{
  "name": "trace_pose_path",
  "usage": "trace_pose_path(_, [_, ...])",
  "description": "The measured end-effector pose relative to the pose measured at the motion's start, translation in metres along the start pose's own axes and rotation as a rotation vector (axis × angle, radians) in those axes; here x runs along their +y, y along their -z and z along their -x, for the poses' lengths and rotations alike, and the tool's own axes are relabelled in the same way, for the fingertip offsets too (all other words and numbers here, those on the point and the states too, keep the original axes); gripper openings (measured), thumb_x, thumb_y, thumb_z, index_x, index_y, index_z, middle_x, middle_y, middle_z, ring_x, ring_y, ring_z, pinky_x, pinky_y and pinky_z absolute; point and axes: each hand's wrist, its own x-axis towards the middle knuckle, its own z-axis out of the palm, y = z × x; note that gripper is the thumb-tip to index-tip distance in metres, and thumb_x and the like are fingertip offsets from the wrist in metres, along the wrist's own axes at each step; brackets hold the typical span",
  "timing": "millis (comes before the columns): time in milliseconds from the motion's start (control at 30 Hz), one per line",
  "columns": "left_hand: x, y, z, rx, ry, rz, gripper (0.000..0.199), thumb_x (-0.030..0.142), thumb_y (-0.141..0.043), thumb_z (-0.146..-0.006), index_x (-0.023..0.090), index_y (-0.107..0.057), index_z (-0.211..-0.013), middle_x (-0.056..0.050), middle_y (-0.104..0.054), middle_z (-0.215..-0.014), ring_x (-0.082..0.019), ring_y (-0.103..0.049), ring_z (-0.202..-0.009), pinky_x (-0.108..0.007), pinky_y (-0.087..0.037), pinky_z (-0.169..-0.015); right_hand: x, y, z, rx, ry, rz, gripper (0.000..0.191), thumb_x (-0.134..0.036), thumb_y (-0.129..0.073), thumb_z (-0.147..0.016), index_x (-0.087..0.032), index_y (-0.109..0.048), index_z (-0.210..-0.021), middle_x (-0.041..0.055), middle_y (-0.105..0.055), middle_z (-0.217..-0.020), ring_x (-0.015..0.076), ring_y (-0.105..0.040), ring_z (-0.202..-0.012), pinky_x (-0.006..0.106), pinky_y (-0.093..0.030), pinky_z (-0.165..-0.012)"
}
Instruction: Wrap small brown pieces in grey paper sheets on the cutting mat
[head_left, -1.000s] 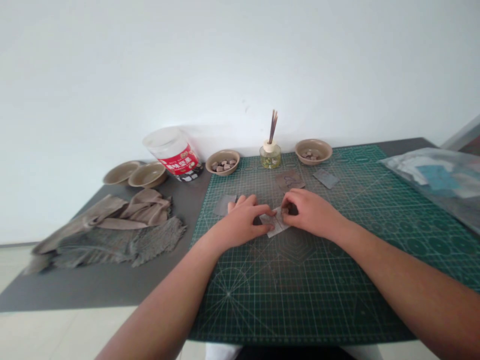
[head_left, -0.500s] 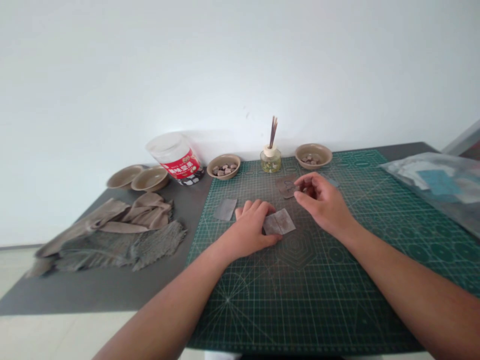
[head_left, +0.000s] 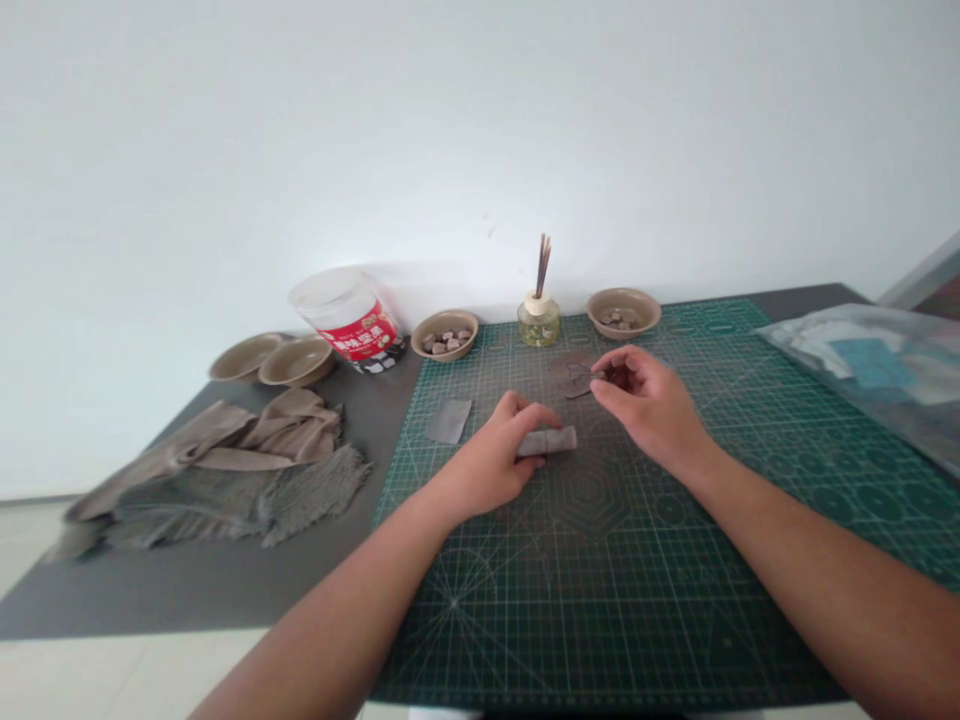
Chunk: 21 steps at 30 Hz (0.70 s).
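Note:
My left hand [head_left: 499, 450] is closed round a small piece of grey cloth [head_left: 547, 441], which is bunched into a narrow roll just above the cutting mat [head_left: 525, 620]. Ahead and to the right, my right hand [head_left: 649, 400] pinches a thin dark looped thing [head_left: 581, 371]; it looks like a cord, but I cannot make out its kind. Under those fingertips a flat brown patch [head_left: 568, 365] lies on the mat, partly hidden. Left of my left hand is a second grey cloth square [head_left: 450, 421], lying flat.
Along the wall stand a bowl of stones [head_left: 445, 338], a reed diffuser [head_left: 538, 322], another bowl [head_left: 624, 312] with stones and a red-labelled plastic tub [head_left: 349, 325]. Two bowls [head_left: 296, 362] and crumpled cloth [head_left: 247, 470] are at left. A clear bag [head_left: 877, 365] lies right.
The grey cloth in my left hand went from lying flat to folded into a roll. The dark looped thing has shifted slightly toward my right fingertips, which have closed more.

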Motion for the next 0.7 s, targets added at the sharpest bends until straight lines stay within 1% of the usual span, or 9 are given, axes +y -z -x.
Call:
trace_pose_path(67, [-0.0005,0.0007,0.0001,-0.024,-0.030,0.003,0.041,0.006,-0.059,-0.081,0.025,-0.058,-0.117,-0.005,-0.055,-0.118,-0.021,-0.057,-0.110,-0.037,-0.047,-0.099,0.0014,-0.0003,-0.0002,0.003,0.002,-0.012,0.015,-0.028,-0.070,-0.080,-0.021,-0.065,-0.092,0.0015,-0.065,-0.082,0.0178,-0.059,-0.072,0.033,-0.046,-0.069])
trace_pose_path(133, [-0.0007,0.0004,0.0003,-0.035,-0.034,0.019,0.044,0.003,-0.056,-0.082,0.025,-0.057,-0.120,-0.004,-0.059,-0.118,-0.019,-0.060,-0.107,-0.034,-0.049,-0.095,0.0019,-0.0004,0.0000,-0.001,0.008,-0.012,0.015,-0.028,-0.070,-0.080,-0.021,-0.065,-0.092,0.0003,-0.063,-0.079,0.0171,-0.057,-0.070,0.032,-0.046,-0.067])
trace_pose_path(233, [-0.0013,0.0002,0.0008,0.019,-0.015,0.053,0.048,0.001,-0.054,-0.081,0.024,-0.054,-0.123,-0.003,-0.065,-0.115,-0.017,-0.063,-0.102,-0.031,-0.051,-0.089,0.0008,0.0006,0.0001,-0.004,0.003,0.002,0.015,-0.028,-0.070,-0.080,-0.022,-0.065,-0.092,-0.0009,-0.062,-0.076,0.0163,-0.055,-0.067,0.032,-0.044,-0.064])
trace_pose_path(333, [-0.0029,0.0018,0.0006,0.059,-0.001,0.061,0.042,0.004,-0.054,-0.083,0.023,-0.057,-0.120,-0.002,-0.069,-0.112,-0.017,-0.066,-0.102,-0.030,-0.051,-0.090,-0.0007,0.0024,0.0000,0.002,-0.003,0.005,0.014,-0.028,-0.070,-0.080,-0.022,-0.065,-0.092,-0.0015,-0.061,-0.076,0.0156,-0.054,-0.066,0.031,-0.044,-0.063])
trace_pose_path(500, [-0.0047,0.0016,-0.0017,0.135,0.048,-0.038,0.029,0.011,-0.056,-0.087,0.024,-0.063,-0.113,-0.001,-0.072,-0.106,-0.017,-0.067,-0.096,-0.029,-0.052,-0.084,-0.0010,0.0033,-0.0011,0.011,-0.006,-0.004,0.015,-0.029,-0.070,-0.081,-0.022,-0.066,-0.093,-0.0023,-0.059,-0.074,0.0148,-0.053,-0.064,0.030,-0.043,-0.061])
trace_pose_path(567, [-0.0040,0.0006,-0.0021,0.116,0.037,-0.058,0.028,0.012,-0.055,-0.088,0.025,-0.063,-0.112,0.000,-0.072,-0.106,-0.016,-0.068,-0.094,-0.028,-0.051,-0.082,-0.0010,0.0033,-0.0019,0.012,-0.006,-0.003,0.015,-0.029,-0.070,-0.080,-0.021,-0.066,-0.092,-0.0021,-0.060,-0.074,0.0149,-0.053,-0.064,0.030,-0.043,-0.061])
trace_pose_path(600, [-0.0034,0.0010,-0.0020,0.140,0.042,-0.067,0.027,0.014,-0.056,-0.088,0.025,-0.062,-0.113,0.000,-0.071,-0.106,-0.016,-0.067,-0.093,-0.027,-0.051,-0.081,-0.0010,0.0035,-0.0023,0.014,-0.006,-0.003,0.015,-0.029,-0.070,-0.080,-0.021,-0.066,-0.092,-0.0020,-0.060,-0.073,0.0148,-0.053,-0.064,0.030,-0.042,-0.060])
trace_pose_path(633, [-0.0024,0.0024,-0.0015,0.209,0.066,-0.077,0.026,0.015,-0.058,-0.088,0.024,-0.060,-0.112,0.000,-0.071,-0.105,-0.015,-0.067,-0.091,-0.027,-0.051,-0.079,-0.0011,0.0038,-0.0027,0.016,-0.008,-0.006,0.015,-0.029,-0.070,-0.080,-0.021,-0.066,-0.092,-0.0019,-0.060,-0.073,0.0148,-0.053,-0.064,0.030,-0.042,-0.060])
trace_pose_path(700, [0.0007,0.0082,0.0001,0.428,0.144,-0.120,0.024,0.020,-0.062,-0.086,0.023,-0.056,-0.110,0.000,-0.069,-0.099,-0.015,-0.066,-0.086,-0.026,-0.051,-0.076,-0.0016,0.0049,-0.0033,0.027,-0.014,-0.010,0.015,-0.029,-0.070,-0.080,-0.021,-0.066,-0.092,-0.0019,-0.060,-0.073,0.0146,-0.052,-0.063,0.030,-0.042,-0.059])
